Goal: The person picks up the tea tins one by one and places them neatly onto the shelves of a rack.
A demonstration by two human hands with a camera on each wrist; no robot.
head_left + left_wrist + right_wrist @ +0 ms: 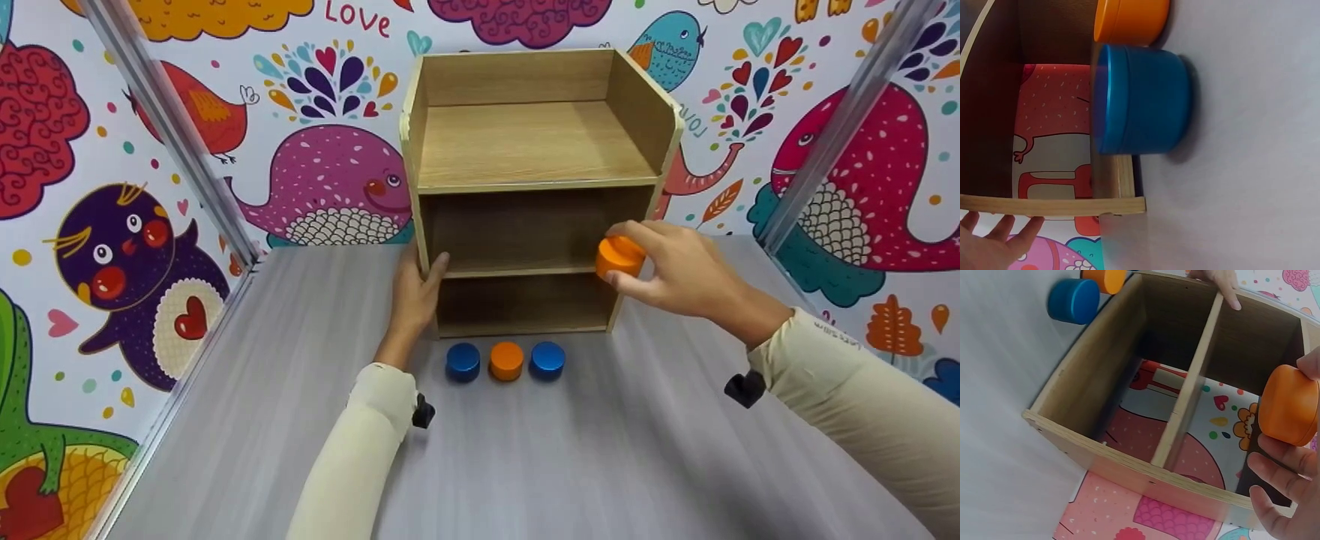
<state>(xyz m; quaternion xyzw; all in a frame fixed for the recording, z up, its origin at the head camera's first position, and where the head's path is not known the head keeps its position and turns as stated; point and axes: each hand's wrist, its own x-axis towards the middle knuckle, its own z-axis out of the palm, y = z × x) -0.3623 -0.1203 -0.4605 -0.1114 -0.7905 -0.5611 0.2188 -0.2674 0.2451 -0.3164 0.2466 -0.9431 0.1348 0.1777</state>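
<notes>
A small wooden shelf unit (536, 142) stands upright on the table, with an upper tray and two compartments beneath. My left hand (416, 292) grips its left side panel, thumb at the front edge and fingers along the outer face. Raised in front of the right side of the middle compartment, an orange round tin (619, 256) is pinched between the thumb and fingers of my right hand (679, 270). In the right wrist view, that orange tin (1288, 405) overlaps the compartment's opening.
Before the shelf a row stands on the grey table (495, 465): a blue tin (463, 362), a second orange tin (506, 361) and another blue tin (547, 361). Patterned cartoon walls (330, 172) with metal posts (180, 142) enclose the back and sides.
</notes>
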